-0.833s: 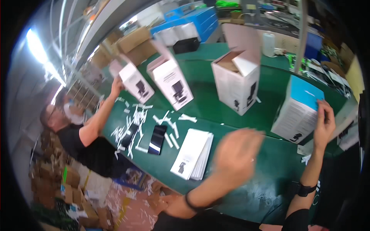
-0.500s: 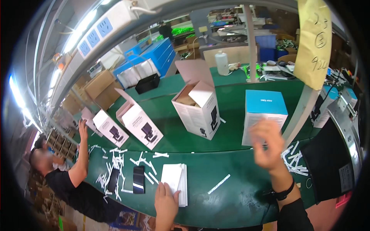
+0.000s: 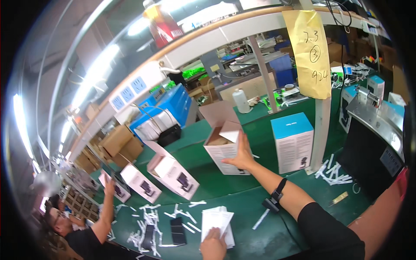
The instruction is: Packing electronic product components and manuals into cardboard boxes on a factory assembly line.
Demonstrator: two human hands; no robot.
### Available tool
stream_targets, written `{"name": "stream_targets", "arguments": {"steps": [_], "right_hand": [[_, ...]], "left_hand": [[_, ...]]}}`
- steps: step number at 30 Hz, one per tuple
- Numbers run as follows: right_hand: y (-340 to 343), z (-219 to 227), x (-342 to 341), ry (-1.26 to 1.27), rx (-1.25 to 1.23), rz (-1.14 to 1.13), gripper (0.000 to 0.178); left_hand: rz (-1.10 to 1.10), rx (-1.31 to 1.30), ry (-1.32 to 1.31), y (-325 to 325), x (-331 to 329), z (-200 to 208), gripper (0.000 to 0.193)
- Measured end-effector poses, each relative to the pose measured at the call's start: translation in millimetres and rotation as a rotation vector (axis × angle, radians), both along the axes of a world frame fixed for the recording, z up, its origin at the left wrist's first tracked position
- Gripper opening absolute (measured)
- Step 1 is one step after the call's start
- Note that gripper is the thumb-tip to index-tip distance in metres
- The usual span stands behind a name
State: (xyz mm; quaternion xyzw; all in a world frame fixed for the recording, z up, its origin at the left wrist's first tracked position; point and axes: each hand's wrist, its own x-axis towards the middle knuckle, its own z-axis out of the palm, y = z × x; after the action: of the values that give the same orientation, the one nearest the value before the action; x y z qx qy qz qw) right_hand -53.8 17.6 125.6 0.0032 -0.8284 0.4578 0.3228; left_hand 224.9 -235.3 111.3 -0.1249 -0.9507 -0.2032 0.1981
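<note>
Right hand [image 3: 241, 157] has gone forward since the earlier frame, off the bare belt and onto the open box [image 3: 225, 149]; the view has tipped up too, so the overhead shelf fills the top. That hand lies flat against the box's near side, fingers spread, thumb pointing left, pinching nothing. A black strap wraps the wrist behind it.

Left hand [image 3: 213, 246] sits at the bottom edge, fingers pressed down on the top of the booklet stack [image 3: 217, 222], which lies flat on the green belt [image 3: 242, 203]. Whether the thumb grips a sheet underneath, I cannot tell.

Now the box: white card, upright, flaps standing open at the top, brown inside, a dark product picture on its lower front. It stands mid-belt, just left of the closed blue-topped box [image 3: 293, 141], which stands apart from it.

Count them up: one open box under the hand, one blue-topped box closed, three more open white boxes [image 3: 173, 173] tipped on their sides running away to the left. Two dark phones [image 3: 177, 231] lie flat left of the stack, among many scattered white paper strips [image 3: 186, 213], too many to count. More strips lie by the post at right.

Far left, another person [image 3: 86, 234] in black reaches one arm up to the last tipped box.
</note>
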Motion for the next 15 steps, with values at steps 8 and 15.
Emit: {"name": "stream_targets", "arguments": {"steps": [8, 15], "right_hand": [[33.8, -1.6, -23.7, -0.115, -0.384, 0.132, 0.143], [32.3, -7.3, 38.4, -0.093, -0.389, 0.192, 0.135]], "left_hand": [[-0.066, 0.243, 0.199, -55.9, -49.9, 78.5, 0.026], [-0.207, 0.837, 0.329, 45.8, -165.9, 164.6, 0.040]]}}
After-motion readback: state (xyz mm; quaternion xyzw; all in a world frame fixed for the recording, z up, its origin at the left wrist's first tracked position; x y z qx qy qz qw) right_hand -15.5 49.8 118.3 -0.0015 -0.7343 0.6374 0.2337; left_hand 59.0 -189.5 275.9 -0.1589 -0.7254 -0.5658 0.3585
